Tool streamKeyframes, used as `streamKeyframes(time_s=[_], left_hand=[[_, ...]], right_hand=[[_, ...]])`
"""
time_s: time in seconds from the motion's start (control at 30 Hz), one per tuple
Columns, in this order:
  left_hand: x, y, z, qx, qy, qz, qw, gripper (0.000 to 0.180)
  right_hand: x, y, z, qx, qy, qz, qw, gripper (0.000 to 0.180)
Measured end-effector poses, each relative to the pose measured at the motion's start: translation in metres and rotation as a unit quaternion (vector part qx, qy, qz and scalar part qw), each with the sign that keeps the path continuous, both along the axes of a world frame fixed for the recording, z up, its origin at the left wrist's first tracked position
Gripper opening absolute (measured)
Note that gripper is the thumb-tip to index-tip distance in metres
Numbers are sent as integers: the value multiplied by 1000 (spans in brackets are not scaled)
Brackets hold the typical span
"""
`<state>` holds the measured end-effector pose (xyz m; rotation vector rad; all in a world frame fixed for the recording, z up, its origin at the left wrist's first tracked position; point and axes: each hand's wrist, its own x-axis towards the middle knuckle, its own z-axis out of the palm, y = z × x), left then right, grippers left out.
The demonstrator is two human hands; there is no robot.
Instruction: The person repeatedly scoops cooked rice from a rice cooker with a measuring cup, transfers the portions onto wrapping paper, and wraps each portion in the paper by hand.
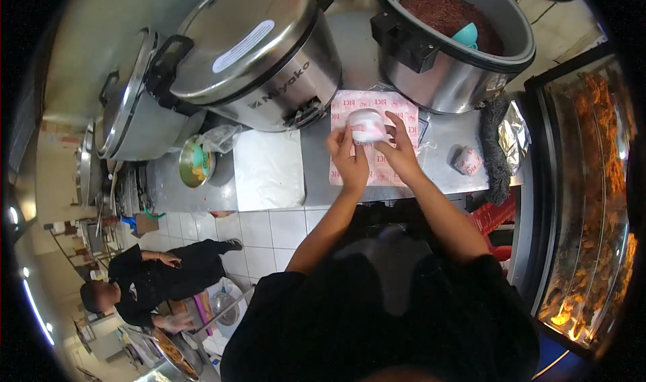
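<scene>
Between my two hands is a rounded, paper-wrapped bundle (367, 125), white with pink-red print; its contents are hidden. My left hand (348, 158) grips its left side with curled fingers, and my right hand (398, 150) closes round its right side. Both hands are over red-printed white wrapping sheets (406, 105) lying on the steel counter (316, 175). A similar wrapped bundle (467, 160) rests on the counter to the right. Beyond the sheets stands an open rice cooker (437, 89) filled with reddish-brown rice (441, 12), and a teal scoop (465, 36) is stuck in it.
Left of the sheets are a white sheet (269, 170), a metal bowl (190, 175) with a teal scoop, and a lidded steel cooker (269, 89). A dark cloth (496, 153) and foil (515, 140) lie right, beside a lit food display (585, 200). Another person (165, 274) works at far left.
</scene>
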<state>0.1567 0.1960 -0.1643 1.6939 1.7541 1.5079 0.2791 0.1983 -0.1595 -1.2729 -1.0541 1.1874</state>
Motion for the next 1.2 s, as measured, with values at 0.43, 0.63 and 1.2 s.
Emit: streamKeyframes(time_s=[0.43,0.63,1.2], left_hand=[[82,-38,20,-36,-162,-493,854,94],[83,-27,-35,-222,96,-445,862,64],[68,4,12,-238,-5,-293,926,36]], right_hand=[[96,-41,24,-6,121,-56,991,55],[165,-85,-24,-41,-591,32,805,62],[238,13,101,385,-385,21,839,49]])
